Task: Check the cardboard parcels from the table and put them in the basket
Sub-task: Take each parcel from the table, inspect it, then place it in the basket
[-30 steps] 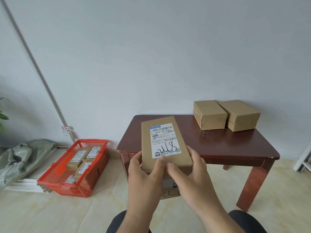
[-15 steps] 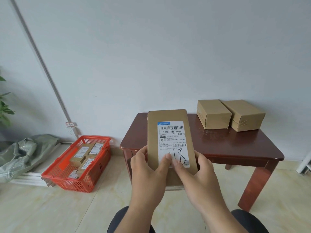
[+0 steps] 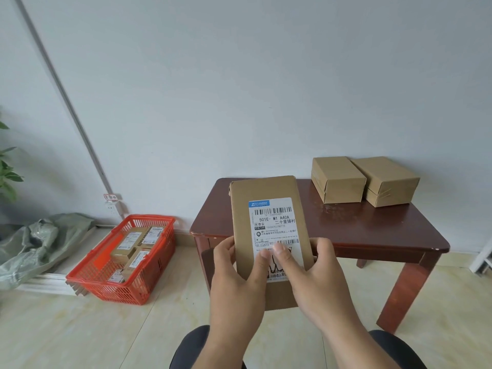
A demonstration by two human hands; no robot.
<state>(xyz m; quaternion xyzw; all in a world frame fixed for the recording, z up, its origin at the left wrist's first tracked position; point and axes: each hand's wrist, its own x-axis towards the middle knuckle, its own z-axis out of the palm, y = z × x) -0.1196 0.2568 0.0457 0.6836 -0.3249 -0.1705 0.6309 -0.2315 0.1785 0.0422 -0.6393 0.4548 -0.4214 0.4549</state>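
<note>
Both hands hold one flat cardboard parcel (image 3: 269,209) upright in the air in front of the wooden table (image 3: 372,230), label side facing the camera. Left hand (image 3: 237,278) grips the parcel's lower left edge, fingers wrapped behind, thumb on the front face over the label. Right hand (image 3: 314,275) grips the lower right edge the same way, thumb on the front beside the left thumb. The two thumbs nearly touch, covering the bottom part of the shipping label (image 3: 275,230). Label is white with a blue logo strip on top, barcodes, printed text "501E- M1 A40A"; handwriting low on the label is mostly hidden by the thumbs.

On the table, at the far right corner by the wall: two more brown parcels, side by side and touching, the left box (image 3: 338,179) and the right box (image 3: 386,179), both taped, no label showing.

Left of the table, on the floor against the wall: red plastic basket (image 3: 106,286) holding several labelled cardboard parcels (image 3: 133,246), stacked loosely. Further left of the table: crumpled grey-green bag (image 3: 40,241) on the floor and plant leaves (image 3: 8,166) at the frame edge. Dark knees (image 3: 194,350) of the person at the bottom, near side of the table.
</note>
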